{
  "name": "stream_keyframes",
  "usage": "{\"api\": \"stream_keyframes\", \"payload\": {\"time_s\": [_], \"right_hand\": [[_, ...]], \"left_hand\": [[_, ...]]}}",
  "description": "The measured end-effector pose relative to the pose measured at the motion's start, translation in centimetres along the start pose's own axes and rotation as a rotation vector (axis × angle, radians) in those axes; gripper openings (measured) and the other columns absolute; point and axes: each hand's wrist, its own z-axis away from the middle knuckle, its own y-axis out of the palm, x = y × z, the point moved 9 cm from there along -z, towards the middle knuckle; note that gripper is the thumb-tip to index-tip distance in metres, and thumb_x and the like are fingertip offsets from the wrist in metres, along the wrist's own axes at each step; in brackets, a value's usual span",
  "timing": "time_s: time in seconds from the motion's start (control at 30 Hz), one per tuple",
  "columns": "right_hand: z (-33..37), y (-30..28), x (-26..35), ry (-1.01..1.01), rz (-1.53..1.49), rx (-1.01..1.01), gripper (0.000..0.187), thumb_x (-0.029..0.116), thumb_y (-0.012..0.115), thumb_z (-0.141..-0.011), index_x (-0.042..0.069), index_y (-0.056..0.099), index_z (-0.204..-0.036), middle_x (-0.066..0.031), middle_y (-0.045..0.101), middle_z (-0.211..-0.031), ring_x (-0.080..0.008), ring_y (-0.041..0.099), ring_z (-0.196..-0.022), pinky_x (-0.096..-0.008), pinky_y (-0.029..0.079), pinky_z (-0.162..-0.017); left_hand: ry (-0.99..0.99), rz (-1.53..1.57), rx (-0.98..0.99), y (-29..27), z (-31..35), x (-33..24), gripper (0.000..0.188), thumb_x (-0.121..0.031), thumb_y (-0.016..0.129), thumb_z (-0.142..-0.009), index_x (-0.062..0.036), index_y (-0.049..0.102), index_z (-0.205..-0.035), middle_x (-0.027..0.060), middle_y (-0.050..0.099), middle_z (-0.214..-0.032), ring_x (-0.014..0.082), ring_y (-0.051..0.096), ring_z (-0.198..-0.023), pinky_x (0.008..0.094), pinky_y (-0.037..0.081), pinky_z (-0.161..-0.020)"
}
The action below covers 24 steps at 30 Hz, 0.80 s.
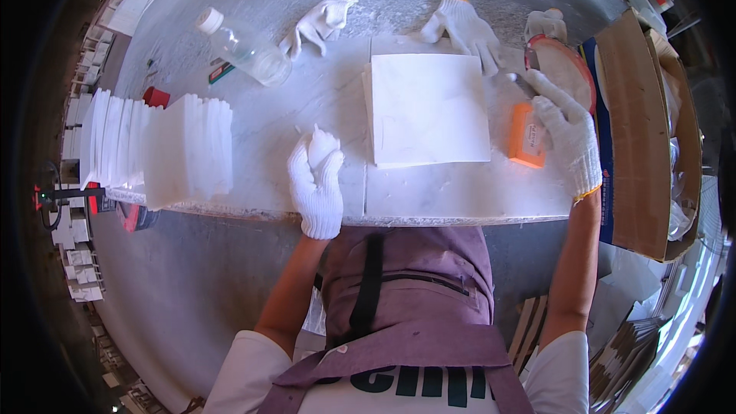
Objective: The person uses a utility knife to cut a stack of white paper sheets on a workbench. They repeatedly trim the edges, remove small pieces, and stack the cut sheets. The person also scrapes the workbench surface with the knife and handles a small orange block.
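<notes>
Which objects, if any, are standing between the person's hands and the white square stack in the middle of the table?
The orange block lies between the right palm and the white square stack. Between the left hand and the stack, nothing visible stands in the way.

Square stack (pixel 431 110): smooth, matt white faces, material undetermined; the bench (pixel 429 195) beneath it shows a smooth, faintly veined, stone-like top and a rough front edge. Left of the stack, upright white sheets (pixel 188 146) appear matt, and beyond it to the left the bottle (pixel 264 57) is clear, glossy plastic; right of it, the orange box (pixel 518 134) is smooth, and farther right the carton (pixel 632 134) is matt brown cardboard. White knitted cloth, matt, covers the left grip (pixel 316 176) and right grip (pixel 567 126), either side of the stack.
</notes>
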Motion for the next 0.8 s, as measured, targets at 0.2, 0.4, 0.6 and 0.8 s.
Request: {"api": "stream_keyframes", "payload": {"time_s": [0.2, 0.4, 0.6, 0.8], "right_hand": [[2.5, 8.6, 3.9, 0.068, -0.05, 0.344, 0.036, 0.009, 0.06, -0.095, 0.001, 0.061, -0.13, -0.0027, 0.069, -0.105, -0.0072, 0.055, -0.079, -0.0219, 0.048, -0.072], [3.0, 12.5, 4.5, -0.136, 0.028, 0.409, 0.035, 0.009, 0.056, -0.095, 0.002, 0.062, -0.129, -0.0051, 0.067, -0.095, -0.0087, 0.055, -0.072, -0.0244, 0.048, -0.066], [3.8, 13.5, 6.1, -0.345, 0.275, 0.342, 0.035, 0.009, 0.057, -0.093, 0.009, 0.065, -0.128, -0.0101, 0.062, -0.086, -0.0167, 0.057, -0.068, -0.0299, 0.049, -0.066], [4.6, 13.7, 6.8, -0.462, 0.435, 0.237, 0.033, 0.015, 0.065, -0.087, 0.017, 0.07, -0.12, -0.0167, 0.059, -0.079, -0.0333, 0.062, -0.074, -0.0407, 0.05, -0.066]], "left_hand": [[0.008, -0.026, -0.062, -0.7, -0.1, 0.3, 0.046, -0.002, 0.069, -0.088, 0.0001, 0.049, -0.129, 0.0098, 0.06, -0.115, 0.0156, 0.06, -0.099, 0.0296, 0.051, -0.086], [0.024, -0.037, -0.061, -0.9, -0.3, 1.8, 0.05, -0.004, 0.073, -0.086, 0.0009, 0.049, -0.13, 0.0107, 0.058, -0.119, 0.0172, 0.059, -0.101, 0.0311, 0.051, -0.087], [0.056, -0.049, -0.064, -0.9, -0.1, 1.3, 0.05, -0.005, 0.073, -0.086, 0.0003, 0.05, -0.13, 0.0107, 0.057, -0.118, 0.0176, 0.059, -0.102, 0.031, 0.051, -0.087], [0.047, -0.065, -0.069, -1.0, -0.1, 1.7, 0.051, -0.007, 0.074, -0.086, -0.0009, 0.051, -0.13, 0.0112, 0.059, -0.118, 0.0183, 0.06, -0.102, 0.0318, 0.051, -0.087]]}}
